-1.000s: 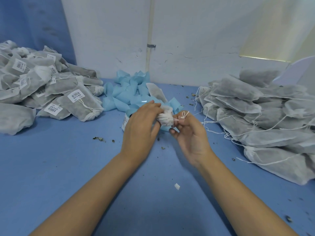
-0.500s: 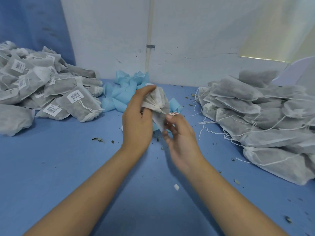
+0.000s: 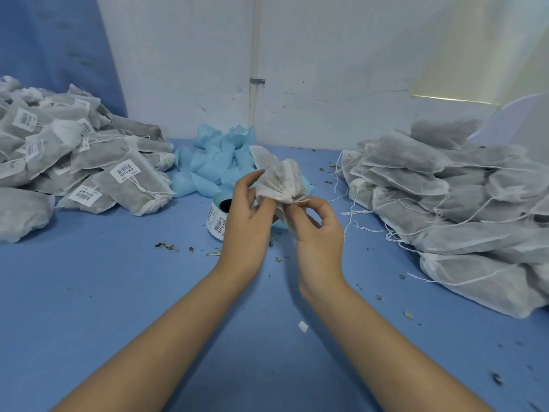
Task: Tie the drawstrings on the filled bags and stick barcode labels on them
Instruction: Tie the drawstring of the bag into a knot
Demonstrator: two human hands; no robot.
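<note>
A thin, white non-woven drawstring bag (image 3: 279, 176), soft and creased and dark with dried filling, is held above the blue table (image 3: 118, 292), its mouth puckered. The left hand (image 3: 249, 209) pinches the bag's side; the right hand (image 3: 318, 227) pinches the white drawstring (image 3: 298, 200) at the neck. A label roll (image 3: 218, 217) lies behind, between the labelled bags (image 3: 89, 171) and the unlabelled bags (image 3: 445, 203).
</note>
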